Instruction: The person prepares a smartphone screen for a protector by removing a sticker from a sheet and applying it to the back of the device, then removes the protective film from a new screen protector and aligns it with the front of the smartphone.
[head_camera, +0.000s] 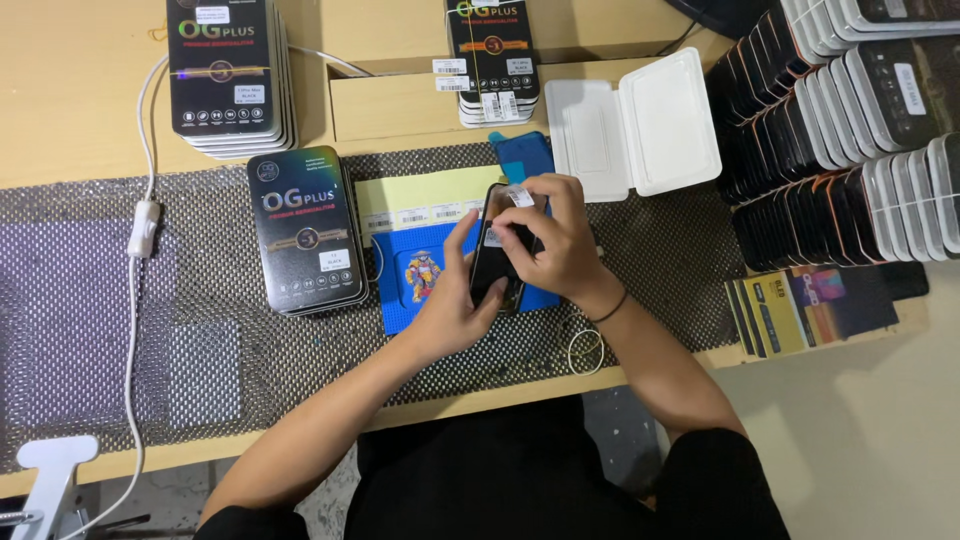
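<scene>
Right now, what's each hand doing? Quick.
Left hand: closed around the lower end of the black phone.
Right hand: gripping the same phone's upper part, fingertips at a small white sticker.

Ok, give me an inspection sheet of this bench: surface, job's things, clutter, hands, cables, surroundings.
Surface: wooden bench covered by a dark mesh mat.
Job's things: black phone-shaped panel with small white labels, held over a blue card.
Clutter: stacks of flat black boxes, an open white plastic case, yellow sheet, rows of dark panels at right, a rubber band.
Hands: left hand cradles the panel from below; right hand grips its top, fingers at a label.
Cables: white cord with inline switch runs down the left side.
Surroundings: pale floor at lower right.
</scene>
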